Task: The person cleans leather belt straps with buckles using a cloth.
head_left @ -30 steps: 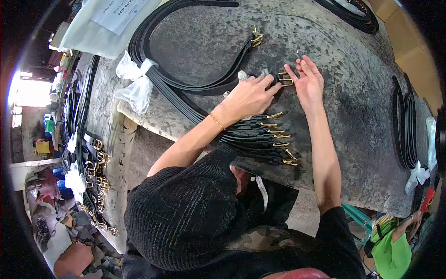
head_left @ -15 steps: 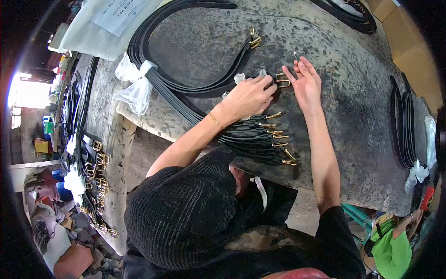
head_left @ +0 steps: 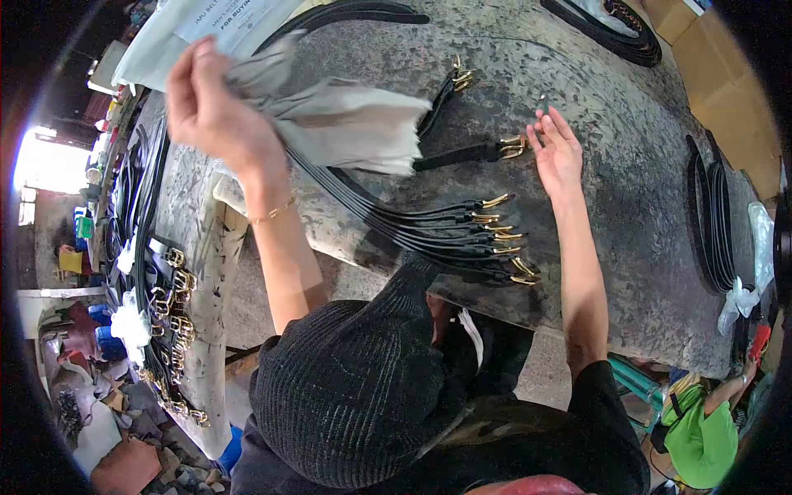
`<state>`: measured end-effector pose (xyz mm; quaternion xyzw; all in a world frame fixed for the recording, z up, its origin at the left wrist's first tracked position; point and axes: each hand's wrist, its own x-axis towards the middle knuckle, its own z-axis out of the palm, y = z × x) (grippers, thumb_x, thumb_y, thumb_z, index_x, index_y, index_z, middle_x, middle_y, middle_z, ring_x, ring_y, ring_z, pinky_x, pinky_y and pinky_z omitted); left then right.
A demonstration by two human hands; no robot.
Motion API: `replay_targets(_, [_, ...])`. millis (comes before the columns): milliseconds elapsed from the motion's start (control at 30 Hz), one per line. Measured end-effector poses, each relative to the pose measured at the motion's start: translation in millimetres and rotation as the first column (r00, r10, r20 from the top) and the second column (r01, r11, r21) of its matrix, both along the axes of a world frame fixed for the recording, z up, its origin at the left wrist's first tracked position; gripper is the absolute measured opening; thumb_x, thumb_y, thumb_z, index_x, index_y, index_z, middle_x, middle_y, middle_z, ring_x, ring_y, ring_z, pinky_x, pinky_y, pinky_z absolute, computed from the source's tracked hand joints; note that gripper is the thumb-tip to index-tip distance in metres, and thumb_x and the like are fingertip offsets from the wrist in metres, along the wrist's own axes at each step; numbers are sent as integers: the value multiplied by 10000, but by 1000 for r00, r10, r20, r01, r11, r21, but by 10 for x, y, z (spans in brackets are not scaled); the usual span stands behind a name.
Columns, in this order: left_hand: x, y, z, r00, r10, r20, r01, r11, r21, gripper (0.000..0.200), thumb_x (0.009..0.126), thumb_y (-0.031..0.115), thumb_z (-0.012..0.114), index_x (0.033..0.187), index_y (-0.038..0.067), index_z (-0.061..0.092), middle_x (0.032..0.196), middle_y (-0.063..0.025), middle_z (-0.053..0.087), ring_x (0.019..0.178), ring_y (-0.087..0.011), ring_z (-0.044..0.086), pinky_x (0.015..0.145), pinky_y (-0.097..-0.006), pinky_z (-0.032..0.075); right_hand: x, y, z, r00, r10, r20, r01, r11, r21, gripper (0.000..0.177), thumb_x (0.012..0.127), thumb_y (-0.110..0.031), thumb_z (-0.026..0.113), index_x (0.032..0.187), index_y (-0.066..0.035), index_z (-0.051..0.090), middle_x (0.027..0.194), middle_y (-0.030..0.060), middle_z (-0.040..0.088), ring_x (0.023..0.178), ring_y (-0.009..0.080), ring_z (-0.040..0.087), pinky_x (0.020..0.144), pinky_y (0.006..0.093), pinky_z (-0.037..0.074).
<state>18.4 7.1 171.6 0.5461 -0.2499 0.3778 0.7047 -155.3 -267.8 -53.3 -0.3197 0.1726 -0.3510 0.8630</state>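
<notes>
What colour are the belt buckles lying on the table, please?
Gold buckles on black straps, clearest in the head view.

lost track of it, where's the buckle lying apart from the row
Head view: the lone buckle lies on the table beside the right hand, beyond the row of buckles, near the grey sheet the left hand holds.
</notes>
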Motion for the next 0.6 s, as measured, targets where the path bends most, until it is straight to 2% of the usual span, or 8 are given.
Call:
replay_targets(100, [-203,47,-85,999,5,-43,1,993,122,112,903,97,628,916,5,691,799,-34,659,699,-74,568,609,-207,429,-61,-78,65,997,-26,-79,21,998,-56,376,911,-29,637,1261,52,528,1107,150,650,928,181,632,936,358,521])
replay_targets(133, [-337,3,-166,947,-173,-271,240,941,237,113,908,107,630,935,19,696,792,-28,661,714,-109,599,624,-245,475,-114,-108,109,995,-35,-90,30,998,-56,403,912,-35,636,1278,64,499,1122,158,640,943,190,626,943,360,517])
replay_targets(167, [-188,-52,-370,979,-177,-103,204,791,577,181,885,164,667,985,16,698,903,-43,702,834,-125,639,752,-293,511,-189,-115,143,994,-45,-100,40,998,-49,432,914,-40,635,1296,77,471,1137,165,630,958,198,620,950,363,513])
replay_targets(233, [-270,-258,-685,946,-278,-165,287,486,826,235,820,183,720,987,19,702,889,-118,703,843,-211,679,779,-325,518,-445,51,325,976,-139,-169,131,990,-53,484,925,-36,611,1333,115,397,1185,177,601,990,204,609,960,369,507])
replay_targets(300, [-378,-430,-1062,936,-321,-148,261,346,901,251,784,200,732,975,39,703,887,-139,675,849,-320,669,778,-386,530,-831,160,384,970,-132,-204,129,991,-27,440,927,-32,606,1314,101,444,1139,173,627,960,209,622,935,370,513])
replay_targets(367, [-504,-491,-1316,942,-316,-108,171,179,969,289,784,234,732,998,43,699,902,-130,669,861,-334,665,778,-415,538,-1254,199,301,947,-133,-293,118,991,-69,343,924,-37,614,1238,77,534,1085,174,655,916,218,636,912,379,516])
replay_targets(567, [-478,-780,-1664,938,-321,-133,141,0,990,303,794,299,707,1014,92,710,931,-117,678,853,-342,670,767,-444,545,-2375,361,305,909,-303,-286,257,948,-188,219,914,-24,626,1122,43,609,1075,164,668,923,213,646,855,358,539])
replay_targets(600, [-436,-830,-1677,942,-315,-115,108,-40,993,292,807,323,692,1005,111,722,958,-118,694,856,-343,674,769,-449,545,-2532,385,325,832,-428,-353,326,892,-313,223,913,-18,625,1127,42,608,1079,156,667,932,206,644,842,351,543])
